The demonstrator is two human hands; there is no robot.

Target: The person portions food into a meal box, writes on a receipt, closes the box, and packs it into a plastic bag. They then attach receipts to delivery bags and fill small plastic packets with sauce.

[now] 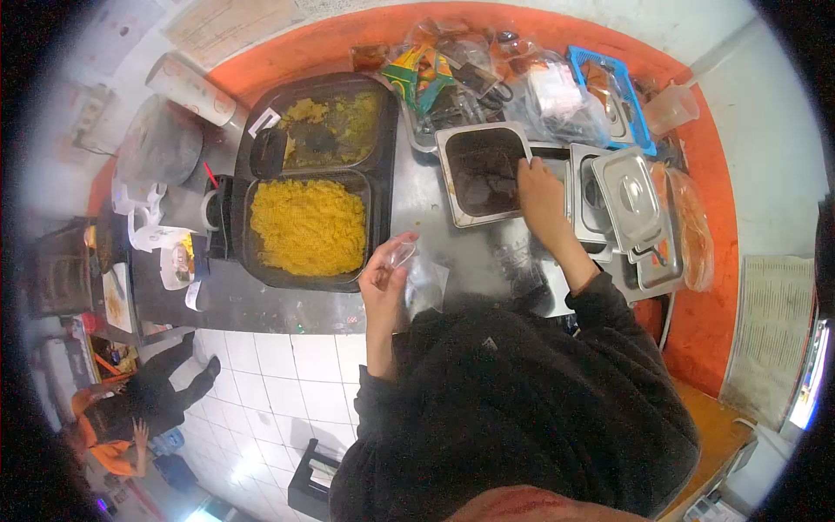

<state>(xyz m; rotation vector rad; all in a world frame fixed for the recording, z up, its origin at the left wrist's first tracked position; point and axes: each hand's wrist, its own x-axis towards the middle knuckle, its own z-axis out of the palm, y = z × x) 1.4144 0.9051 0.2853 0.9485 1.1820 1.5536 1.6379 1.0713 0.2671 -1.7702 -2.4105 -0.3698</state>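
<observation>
My left hand (383, 271) is closed around a small see-through plastic bag (401, 254), beside the front corner of a tray of yellow food (309, 228). Below that hand, more see-through plastic bags (426, 285) lie on the metal counter. My right hand (543, 202) reaches over the right rim of a deep steel pan (448, 178) holding dark brown sauce (484, 178). Its fingers are closed at the rim; whatever they grip, possibly a utensil, is hidden.
A black tray (355, 80) behind the yellow food holds greenish-yellow remains. Steel pans with a lid (633, 200) stand at right. Packets and bags, with a blue basket (645, 130), crowd the back. A plastic jug (671, 110) stands back right. Another person (130, 409) is at lower left.
</observation>
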